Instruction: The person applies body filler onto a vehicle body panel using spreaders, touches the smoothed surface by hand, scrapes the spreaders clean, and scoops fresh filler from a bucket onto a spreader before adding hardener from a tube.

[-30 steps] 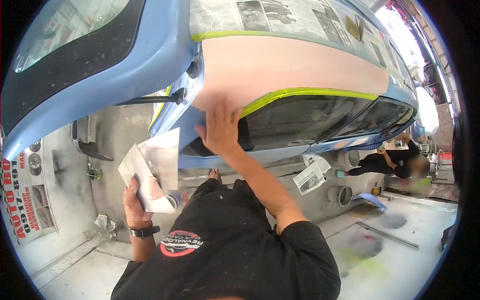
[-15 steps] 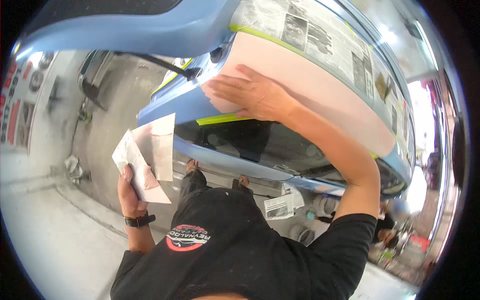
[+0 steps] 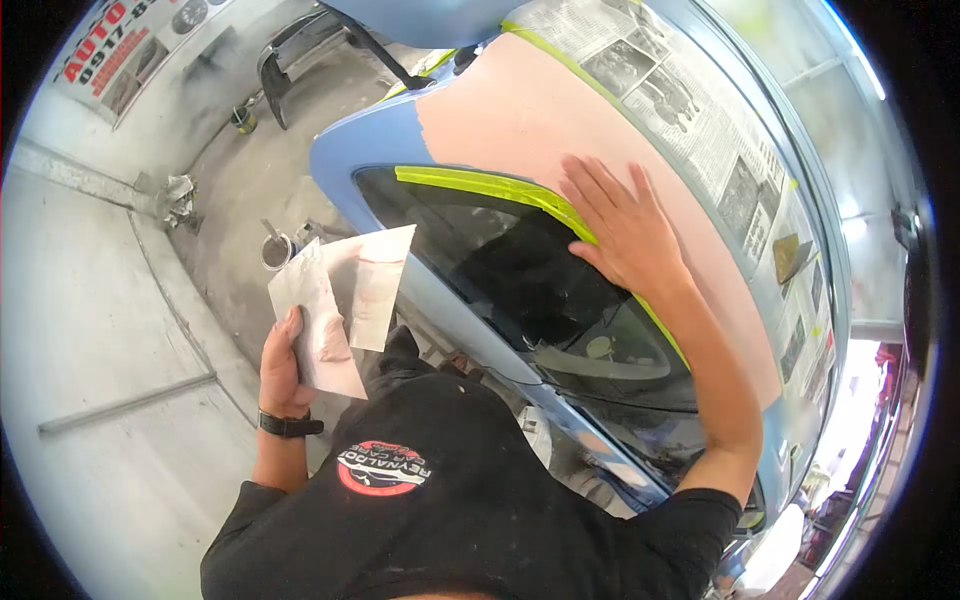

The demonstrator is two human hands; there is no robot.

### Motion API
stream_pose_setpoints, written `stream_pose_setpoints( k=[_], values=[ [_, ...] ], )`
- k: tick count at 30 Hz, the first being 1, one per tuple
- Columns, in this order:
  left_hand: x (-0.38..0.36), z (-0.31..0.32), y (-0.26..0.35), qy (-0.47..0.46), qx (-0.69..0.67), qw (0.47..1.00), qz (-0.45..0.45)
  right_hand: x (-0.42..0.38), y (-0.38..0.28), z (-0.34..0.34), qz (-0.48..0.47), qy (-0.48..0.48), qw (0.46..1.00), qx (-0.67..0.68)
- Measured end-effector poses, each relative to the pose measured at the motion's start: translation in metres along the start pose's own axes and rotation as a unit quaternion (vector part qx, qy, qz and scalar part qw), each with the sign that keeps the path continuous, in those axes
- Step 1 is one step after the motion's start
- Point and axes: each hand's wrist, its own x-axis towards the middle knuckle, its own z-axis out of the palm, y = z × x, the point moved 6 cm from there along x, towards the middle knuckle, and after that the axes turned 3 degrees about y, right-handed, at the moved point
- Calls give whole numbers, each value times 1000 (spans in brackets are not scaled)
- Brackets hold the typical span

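My left hand (image 3: 284, 372) grips a creased white card (image 3: 376, 300) by its lower left edge, thumb on top. On the card lies a lump of pink paste (image 3: 331, 338), with fainter pink smears around it. My right hand (image 3: 628, 228) rests flat with fingers spread on a pink-coated panel (image 3: 500, 105) of a blue car, just above the side window (image 3: 470, 245). Green masking tape (image 3: 465, 182) follows the window's upper edge, close to my right thumb. Fingertips of the left hand are partly hidden behind the card.
Newspaper (image 3: 690, 110) taped with green edging covers the car's roof. A raised panel on a dark strut (image 3: 375, 50) stands at the top. On the floor to the left are an open can (image 3: 276, 252), a crumpled bundle (image 3: 178, 200) and a bucket (image 3: 243, 120).
My right hand has slid along the pink panel, away from its ragged end and toward the right. My view has shifted, and the left hand keeps its hold on the card.
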Motion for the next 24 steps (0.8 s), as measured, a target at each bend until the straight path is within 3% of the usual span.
stream_pose_setpoints(
  k=[5,8,11,13,20,24],
  values=[
    [-9,-17,2,18,-13,1000,19,-64,2,6,12,-93,995,-24],
    [-11,-34,4,53,-25,998,26,-54,1,6,3,-83,996,-23],
    [-1,-38,5,38,-56,997,20,3,-11,-2,-45,-88,995,-30],
    [7,-44,8,23,-68,997,16,49,-23,-4,-92,-29,995,-16],
    [24,-80,25,33,-131,989,54,209,-99,44,-221,39,972,-68],
    [24,-110,36,64,-147,985,69,232,-63,14,-122,50,988,-75]
  ],
)
